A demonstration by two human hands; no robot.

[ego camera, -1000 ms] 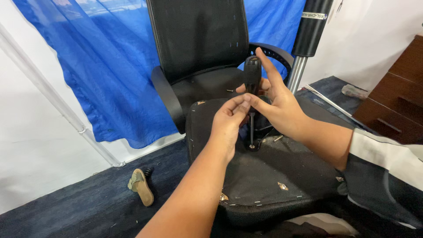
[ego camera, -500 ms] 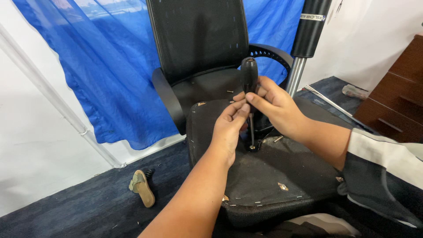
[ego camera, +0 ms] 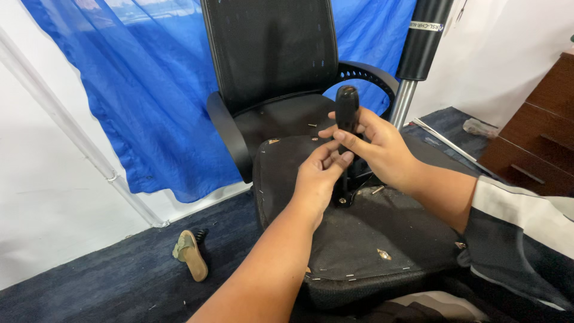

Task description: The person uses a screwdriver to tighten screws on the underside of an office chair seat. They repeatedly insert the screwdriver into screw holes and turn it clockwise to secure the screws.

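Over the upturned black seat base point(ego camera: 359, 239), the right hand point(ego camera: 382, 149) grips a black-handled screwdriver point(ego camera: 347, 113) held upright, its tip down on the base's middle. The left hand point(ego camera: 317, 176) pinches the shaft just below. An office chair point(ego camera: 275, 66) stands behind the base.

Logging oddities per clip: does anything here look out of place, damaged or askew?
Yes. An upturned seat pad lies across the black office chair, underside up, with loose screws scattered about. A lone sandal lies on the carpet. Both hands steady an upright screwdriver on the pad.
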